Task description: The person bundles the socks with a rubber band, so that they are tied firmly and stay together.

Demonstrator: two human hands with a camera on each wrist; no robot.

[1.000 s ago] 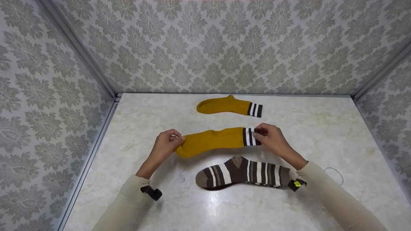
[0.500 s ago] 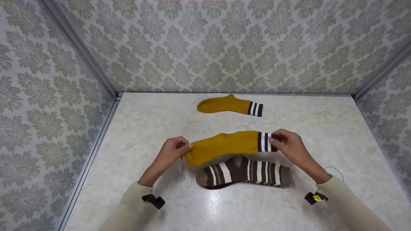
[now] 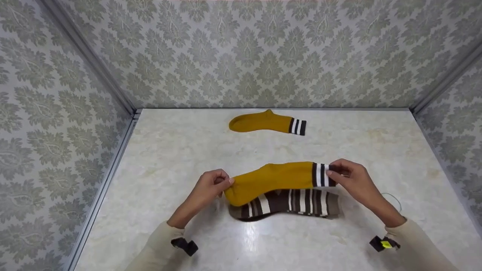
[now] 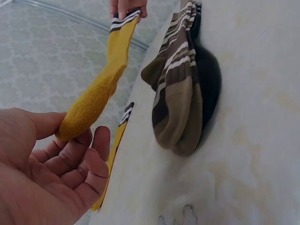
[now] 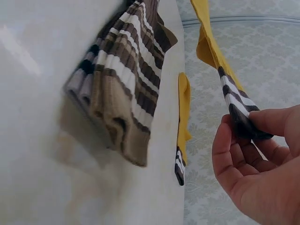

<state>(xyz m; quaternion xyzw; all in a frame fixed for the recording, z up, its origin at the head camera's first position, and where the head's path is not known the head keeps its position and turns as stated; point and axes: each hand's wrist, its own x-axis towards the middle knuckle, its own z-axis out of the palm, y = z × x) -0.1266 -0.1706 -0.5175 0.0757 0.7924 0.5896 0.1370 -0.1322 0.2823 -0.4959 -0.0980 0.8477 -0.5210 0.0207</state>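
A mustard-yellow sock (image 3: pixel 275 177) with a black-and-white striped cuff is stretched sideways between both hands, raised above the table. My left hand (image 3: pixel 211 188) pinches its toe between thumb and fingers. At the other end, my right hand (image 3: pixel 354 177) pinches the cuff. Beneath it lies a stack of socks, topped by a brown, white and grey striped sock (image 3: pixel 301 203); the held sock overlaps its upper part in the head view. The left wrist view shows a dark sock (image 4: pixel 206 79) under the striped ones (image 4: pixel 176 112). The right wrist view shows grey layers below.
A matching yellow sock (image 3: pixel 260 122) lies flat near the back edge of the pale table (image 3: pixel 180 139), its cuff to the right. A thin loop of cord (image 3: pixel 393 201) lies behind the right forearm. Patterned walls (image 3: pixel 248 56) close in the back and sides.
Both hands have carried the yellow sock toward the person and to the right, so that it now overlaps the striped sock. The far yellow sock has stayed put.
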